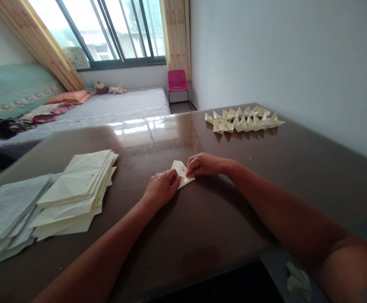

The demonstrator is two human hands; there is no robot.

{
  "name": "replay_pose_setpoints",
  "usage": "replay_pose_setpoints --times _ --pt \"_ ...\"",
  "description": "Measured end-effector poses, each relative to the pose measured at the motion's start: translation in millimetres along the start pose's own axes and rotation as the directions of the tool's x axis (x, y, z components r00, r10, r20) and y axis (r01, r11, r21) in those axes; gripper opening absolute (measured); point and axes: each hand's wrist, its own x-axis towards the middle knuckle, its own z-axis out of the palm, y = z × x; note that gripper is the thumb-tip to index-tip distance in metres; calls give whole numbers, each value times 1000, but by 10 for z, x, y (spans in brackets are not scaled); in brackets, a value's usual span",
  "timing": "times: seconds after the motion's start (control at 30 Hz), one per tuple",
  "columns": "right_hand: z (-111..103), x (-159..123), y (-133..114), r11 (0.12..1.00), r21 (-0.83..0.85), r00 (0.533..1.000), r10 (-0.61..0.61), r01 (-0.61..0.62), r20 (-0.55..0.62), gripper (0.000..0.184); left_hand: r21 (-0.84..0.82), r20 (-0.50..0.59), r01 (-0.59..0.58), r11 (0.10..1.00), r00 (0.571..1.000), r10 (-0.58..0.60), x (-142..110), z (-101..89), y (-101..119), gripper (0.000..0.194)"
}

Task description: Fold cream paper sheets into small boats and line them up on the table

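A small cream sheet of folded paper (179, 167) lies on the brown table in front of me, with printed marks on it. My left hand (163, 185) is closed on its left side, the fingers curled over the edge. At the paper's right side, my right hand (205, 164) pinches the corner between thumb and fingers. Part of the paper is hidden under both hands.
Stacked cream sheets (76, 179) and greyish sheets (11, 206) lie at the table's left. Rows of folded paper boats (243, 120) stand at the far right. Beyond the table (158, 248) are a bed (139, 101) and a pink chair (177, 81); a wall runs along the right.
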Motion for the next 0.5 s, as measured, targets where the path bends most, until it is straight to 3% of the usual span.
replay_pose_setpoints --times 0.13,0.27,0.5 --pt "-3 -6 -18 999 -25 999 -34 34 -5 20 15 -6 -25 1000 1000 25 5 11 -14 23" --pt "16 1 -69 999 -34 999 31 -32 -24 21 18 -11 -30 999 999 31 2 13 -18 22" --pt "83 32 -60 997 16 998 69 -69 7 27 -113 -13 37 993 999 -39 -9 23 -19 17"
